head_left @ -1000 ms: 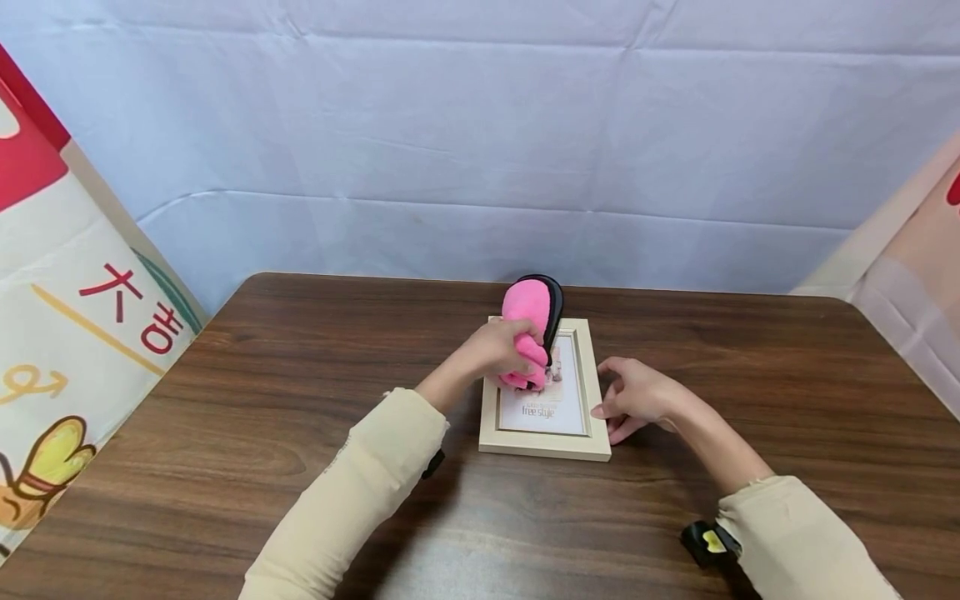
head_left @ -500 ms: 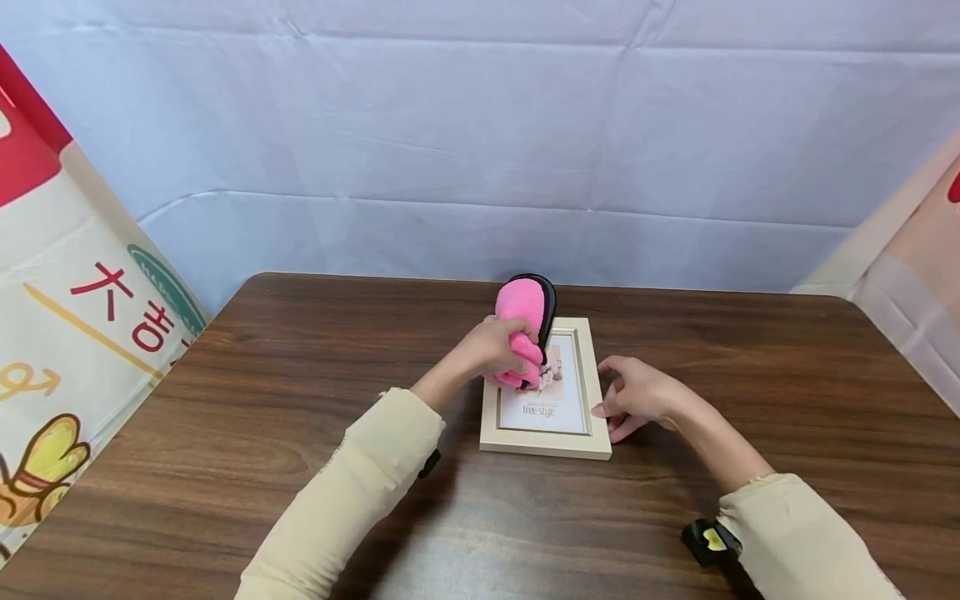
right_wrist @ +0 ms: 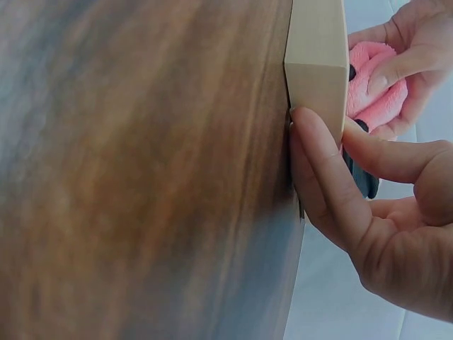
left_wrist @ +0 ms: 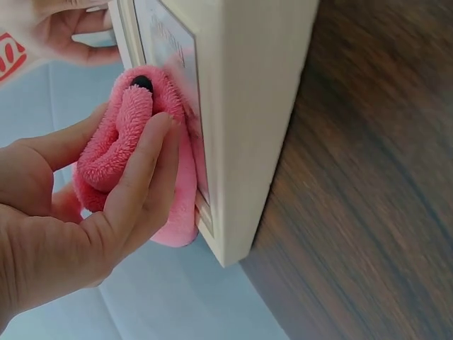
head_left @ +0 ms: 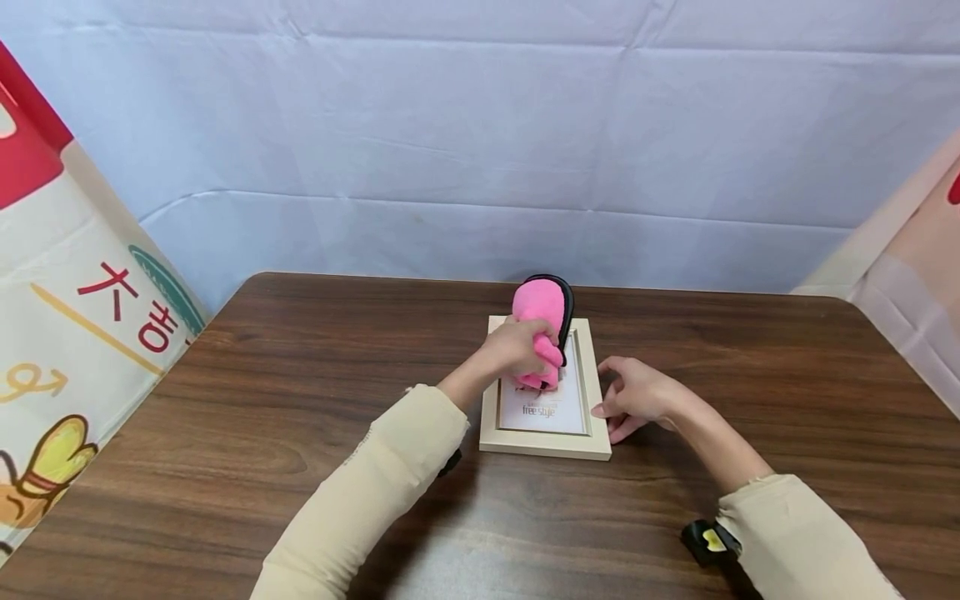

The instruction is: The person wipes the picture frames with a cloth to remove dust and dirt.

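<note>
A cream picture frame (head_left: 543, 444) lies flat on the table, a print reading "free style" behind its pane. On its upper part rests a folded, fuzzy pink cloth (head_left: 538, 304) with a black edge. My left hand (head_left: 517, 347) grips this cloth, fingers and thumb curled round the bunched fold in the left wrist view, where the cloth (left_wrist: 127, 142) lies against the pane. At the frame's right side, my right hand (head_left: 637, 392) pinches the border, thumb above and fingers along the outer side wall (right_wrist: 318, 92). The cloth and left hand hide part of the print.
The brown wood-grain table (head_left: 300, 375) extends all round the frame. Behind it hangs a pale cloth backdrop (head_left: 465, 150). A printed banner (head_left: 82, 333) hangs at the left, and another printed sheet (head_left: 915, 275) at the right.
My left hand and the pink cloth shifted slightly left, then moved right across the pane. The right hand and the frame have stayed in place.
</note>
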`<action>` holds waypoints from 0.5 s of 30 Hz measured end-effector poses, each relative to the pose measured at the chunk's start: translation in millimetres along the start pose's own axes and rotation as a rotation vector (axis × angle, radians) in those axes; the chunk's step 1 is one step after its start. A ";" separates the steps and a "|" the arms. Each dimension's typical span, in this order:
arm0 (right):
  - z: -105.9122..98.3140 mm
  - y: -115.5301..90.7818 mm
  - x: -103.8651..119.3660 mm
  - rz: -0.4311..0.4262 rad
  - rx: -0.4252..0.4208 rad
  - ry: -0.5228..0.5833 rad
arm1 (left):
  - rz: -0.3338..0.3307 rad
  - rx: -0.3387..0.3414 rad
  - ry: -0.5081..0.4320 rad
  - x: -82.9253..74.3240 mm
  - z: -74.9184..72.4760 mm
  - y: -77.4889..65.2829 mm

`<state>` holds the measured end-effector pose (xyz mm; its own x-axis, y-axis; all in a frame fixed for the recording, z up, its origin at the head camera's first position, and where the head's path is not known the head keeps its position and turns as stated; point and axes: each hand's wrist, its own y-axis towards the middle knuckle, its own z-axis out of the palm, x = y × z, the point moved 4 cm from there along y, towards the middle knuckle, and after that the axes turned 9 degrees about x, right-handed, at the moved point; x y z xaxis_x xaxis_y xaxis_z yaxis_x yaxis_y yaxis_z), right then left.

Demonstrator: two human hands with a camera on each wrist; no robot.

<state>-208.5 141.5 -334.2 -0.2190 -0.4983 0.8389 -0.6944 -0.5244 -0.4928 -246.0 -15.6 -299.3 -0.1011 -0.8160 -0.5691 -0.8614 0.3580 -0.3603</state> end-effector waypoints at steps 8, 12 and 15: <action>-0.3 -0.3 -0.7 0.002 -0.002 -0.004 | -0.001 0.014 -0.039 -10.5 6.7 2.7; 0.0 0.2 -0.6 -0.002 0.000 -0.002 | -0.005 0.010 -0.030 -12.3 7.2 2.8; -0.1 0.4 -0.7 -0.003 0.000 -0.002 | -0.003 0.003 0.002 -11.7 6.6 2.3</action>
<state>-208.7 141.7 -334.9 -0.2155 -0.4982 0.8399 -0.6950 -0.5259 -0.4903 -243.5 -2.3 -298.3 -0.0994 -0.8178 -0.5668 -0.8600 0.3571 -0.3644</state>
